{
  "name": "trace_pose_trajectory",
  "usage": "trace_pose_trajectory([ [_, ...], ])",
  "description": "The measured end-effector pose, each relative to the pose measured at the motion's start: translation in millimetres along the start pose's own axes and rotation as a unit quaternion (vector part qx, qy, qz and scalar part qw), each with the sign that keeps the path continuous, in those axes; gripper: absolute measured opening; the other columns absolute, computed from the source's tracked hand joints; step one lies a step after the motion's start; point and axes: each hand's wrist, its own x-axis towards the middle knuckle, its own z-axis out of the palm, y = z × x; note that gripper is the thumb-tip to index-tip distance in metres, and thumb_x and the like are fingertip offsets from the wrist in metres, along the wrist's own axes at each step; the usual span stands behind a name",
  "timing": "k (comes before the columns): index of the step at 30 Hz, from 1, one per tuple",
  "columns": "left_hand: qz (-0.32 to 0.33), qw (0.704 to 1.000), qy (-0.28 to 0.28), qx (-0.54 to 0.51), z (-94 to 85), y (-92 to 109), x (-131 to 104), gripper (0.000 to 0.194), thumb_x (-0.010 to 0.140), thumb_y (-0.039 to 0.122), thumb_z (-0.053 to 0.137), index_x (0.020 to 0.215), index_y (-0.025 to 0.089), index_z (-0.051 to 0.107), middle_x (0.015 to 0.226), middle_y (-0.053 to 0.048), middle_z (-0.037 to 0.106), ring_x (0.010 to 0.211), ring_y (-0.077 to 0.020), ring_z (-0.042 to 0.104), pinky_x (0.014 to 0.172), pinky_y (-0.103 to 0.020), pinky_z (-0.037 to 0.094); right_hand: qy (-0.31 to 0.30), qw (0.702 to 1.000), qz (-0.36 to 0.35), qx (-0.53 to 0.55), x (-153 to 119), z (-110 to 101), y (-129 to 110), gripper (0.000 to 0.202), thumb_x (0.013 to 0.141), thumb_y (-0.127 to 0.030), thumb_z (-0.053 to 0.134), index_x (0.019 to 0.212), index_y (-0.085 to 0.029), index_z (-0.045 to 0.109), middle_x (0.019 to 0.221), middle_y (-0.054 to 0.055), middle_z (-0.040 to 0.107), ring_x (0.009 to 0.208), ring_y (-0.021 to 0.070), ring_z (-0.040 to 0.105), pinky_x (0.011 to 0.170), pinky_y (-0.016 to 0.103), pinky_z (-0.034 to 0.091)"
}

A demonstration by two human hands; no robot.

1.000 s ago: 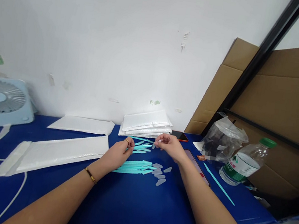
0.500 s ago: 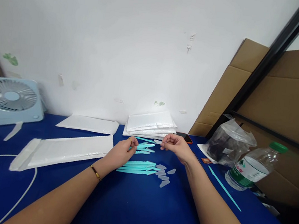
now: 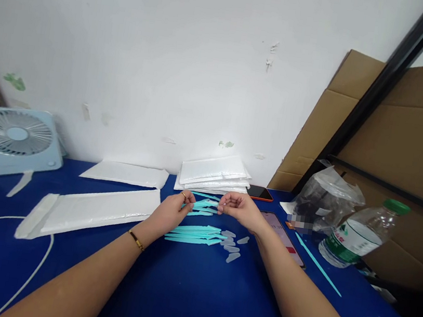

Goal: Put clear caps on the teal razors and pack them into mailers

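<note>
**Teal stick spans the space between pinched hands**

Left hand grips a teal stick above the table; its long axis runs sideways toward the right hand, closed on a pale piece at its right end; other teal sticks lie nearer the person, clear covers beside their right tips.

Left hand pinching teal stick; right hand at its tip, fingers closed. Teal sticks in a row just nearer the wearer than left hand, clear blade covers below right hand. White mailer stack beyond both hands, green-capped bottle right of right hand.
</note>
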Motion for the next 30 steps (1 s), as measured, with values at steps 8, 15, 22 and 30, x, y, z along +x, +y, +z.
trace_pose_trajectory([
  [8, 0.009, 0.999, 0.011, 0.041, 1.5, -3.0, 2.5, 0.019, 0.080, 0.027, 0.045, 0.094, 0.022, 0.056, 0.090, -0.002, 0.063, 0.084, -0.0177, 0.057, 0.073, -0.028, 0.043, -0.011, 0.993, -0.006, -0.118, -0.3, 4.1, 0.4, 0.017, 0.073, -0.031, 0.061, 0.080, -0.016, 0.060, 0.074, 0.003, 0.065, 0.069, 0.0141, 0.061, 0.067, 0.027, 0.047],
  [15, 0.045, 0.988, -0.118, 0.091, -0.2, 1.9, -6.5, 0.021, 0.075, 0.040, 0.054, 0.085, 0.024, 0.064, 0.088, -0.002, 0.063, 0.076, -0.0184, 0.057, 0.064, -0.026, 0.041, -0.146, 0.931, 0.040, -0.331, -13.9, -24.3, -12.9, 0.019, 0.060, -0.028, 0.069, 0.076, -0.018, 0.068, 0.066, 0.000, 0.062, 0.057, 0.0117, 0.054, 0.051, 0.020, 0.039],
  [22, -0.017, 0.986, -0.159, 0.057, 2.7, 0.9, -7.6, 0.020, 0.076, 0.038, 0.051, 0.076, 0.022, 0.062, 0.074, -0.002, 0.063, 0.064, -0.0158, 0.055, 0.053, -0.023, 0.037, -0.168, 0.911, 0.065, -0.372, -15.9, -14.6, -11.1, 0.017, 0.056, -0.014, 0.063, 0.072, -0.018, 0.068, 0.066, 0.000, 0.064, 0.056, 0.0112, 0.055, 0.048, 0.018, 0.038],
  [30, -0.022, 0.990, -0.130, 0.054, 1.6, -0.6, -6.9, 0.020, 0.079, 0.037, 0.046, 0.080, 0.021, 0.057, 0.070, -0.001, 0.060, 0.061, -0.0147, 0.053, 0.052, -0.023, 0.035, -0.142, 0.884, 0.064, -0.440, -14.2, -15.2, -13.9, 0.014, 0.055, -0.013, 0.059, 0.067, -0.018, 0.066, 0.065, 0.001, 0.064, 0.054, 0.0113, 0.053, 0.046, 0.019, 0.035],
])
